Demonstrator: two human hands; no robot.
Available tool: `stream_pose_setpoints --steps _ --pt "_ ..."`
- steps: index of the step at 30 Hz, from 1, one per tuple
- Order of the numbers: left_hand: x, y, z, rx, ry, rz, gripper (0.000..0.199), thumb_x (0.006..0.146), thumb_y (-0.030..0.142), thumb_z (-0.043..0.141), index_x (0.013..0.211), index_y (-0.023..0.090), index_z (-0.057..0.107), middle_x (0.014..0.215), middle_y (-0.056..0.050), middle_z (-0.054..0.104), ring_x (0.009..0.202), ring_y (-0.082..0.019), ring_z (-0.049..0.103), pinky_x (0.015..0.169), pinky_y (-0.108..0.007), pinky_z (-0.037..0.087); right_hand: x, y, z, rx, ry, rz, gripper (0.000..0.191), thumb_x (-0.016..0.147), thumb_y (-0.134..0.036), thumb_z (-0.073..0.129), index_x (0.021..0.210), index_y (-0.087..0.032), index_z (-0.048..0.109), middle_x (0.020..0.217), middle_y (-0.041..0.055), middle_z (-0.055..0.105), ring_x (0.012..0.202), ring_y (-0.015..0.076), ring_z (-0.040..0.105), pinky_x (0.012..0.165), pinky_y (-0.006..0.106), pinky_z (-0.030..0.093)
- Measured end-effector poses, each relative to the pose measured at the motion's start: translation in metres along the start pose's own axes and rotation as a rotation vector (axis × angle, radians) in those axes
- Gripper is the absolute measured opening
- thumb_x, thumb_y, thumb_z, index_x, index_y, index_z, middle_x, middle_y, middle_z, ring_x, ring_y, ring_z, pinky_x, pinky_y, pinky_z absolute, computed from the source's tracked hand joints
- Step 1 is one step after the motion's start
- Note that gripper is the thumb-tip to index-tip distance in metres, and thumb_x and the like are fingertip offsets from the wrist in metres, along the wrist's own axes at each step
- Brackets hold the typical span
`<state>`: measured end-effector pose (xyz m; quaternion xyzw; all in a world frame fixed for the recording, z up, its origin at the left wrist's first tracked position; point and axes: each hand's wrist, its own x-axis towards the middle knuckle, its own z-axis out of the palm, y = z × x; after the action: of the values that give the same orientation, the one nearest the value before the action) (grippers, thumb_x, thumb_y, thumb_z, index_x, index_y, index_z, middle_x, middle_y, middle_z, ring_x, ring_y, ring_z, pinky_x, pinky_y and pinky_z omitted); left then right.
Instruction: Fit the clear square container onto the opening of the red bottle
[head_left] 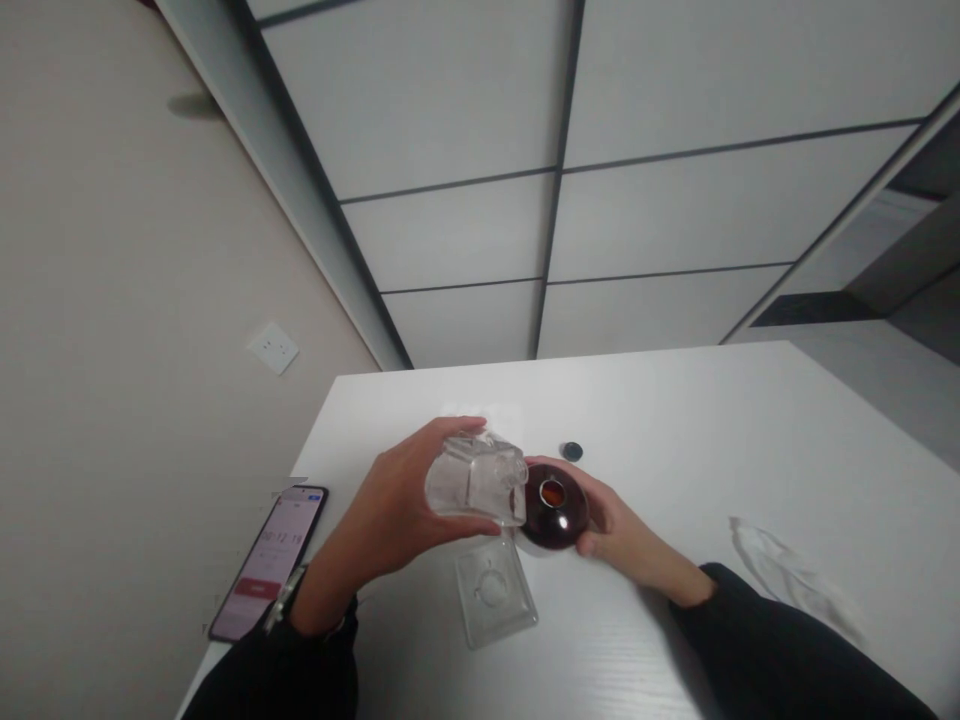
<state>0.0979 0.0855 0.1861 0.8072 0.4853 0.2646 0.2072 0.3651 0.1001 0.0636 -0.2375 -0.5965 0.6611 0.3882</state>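
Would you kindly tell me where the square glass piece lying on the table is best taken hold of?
Pinch the square glass piece by its two side edges, coming from above on the near side. It lies flat and looks thin, so its edges give the surest hold, and its far end sits just below the clear glass bottle in the left hand.

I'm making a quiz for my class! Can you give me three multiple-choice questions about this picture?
1. Where is the phone?
A) On the wall
B) On the table
C) In a hand

2. What colour is the round thing in the right hand?
A) Dark red
B) Bright green
C) Yellow

3. What is the left hand doing?
A) Lying flat
B) Holding the phone
C) Holding a clear glass object

Answers:
1 B, it lies near the table's left edge.
2 A, its dark red shows.
3 C, the fingers wrap the glass.
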Motion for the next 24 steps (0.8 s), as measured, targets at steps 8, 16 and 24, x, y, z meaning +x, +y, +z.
stream_pose_setpoints --steps 8,16,24 --pt "0.009 0.014 -0.008 0.134 -0.067 0.063 0.085 0.068 0.038 0.101 0.139 0.028 0.055 0.139 -0.008 0.072 0.123 -0.031 0.072 0.102 -0.046 0.059 0.001 -0.002 0.001 -0.014 0.004 -0.029 0.089 0.072 -0.078 0.082 0.142 -0.028 0.061 0.146 0.0134 0.064 0.137 0.0361 0.059 0.119 0.057 0.040" --pt "0.017 0.020 -0.016 0.211 -0.151 0.100 0.088 0.069 0.042 0.100 0.142 0.030 0.053 0.143 -0.007 0.070 0.128 -0.031 0.070 0.104 -0.048 0.058 0.000 0.001 0.000 -0.037 0.008 -0.044 0.089 0.073 -0.079 0.081 0.143 -0.028 0.061 0.147 0.0142 0.063 0.137 0.0365 0.058 0.119 0.058 0.040" --pt "0.023 0.028 -0.020 0.261 -0.206 0.105 0.087 0.070 0.043 0.099 0.142 0.030 0.054 0.143 -0.006 0.070 0.129 -0.030 0.069 0.104 -0.043 0.058 0.001 -0.003 0.001 -0.030 -0.001 -0.045 0.088 0.073 -0.078 0.081 0.142 -0.026 0.061 0.142 0.0137 0.066 0.133 0.0351 0.061 0.117 0.055 0.043"
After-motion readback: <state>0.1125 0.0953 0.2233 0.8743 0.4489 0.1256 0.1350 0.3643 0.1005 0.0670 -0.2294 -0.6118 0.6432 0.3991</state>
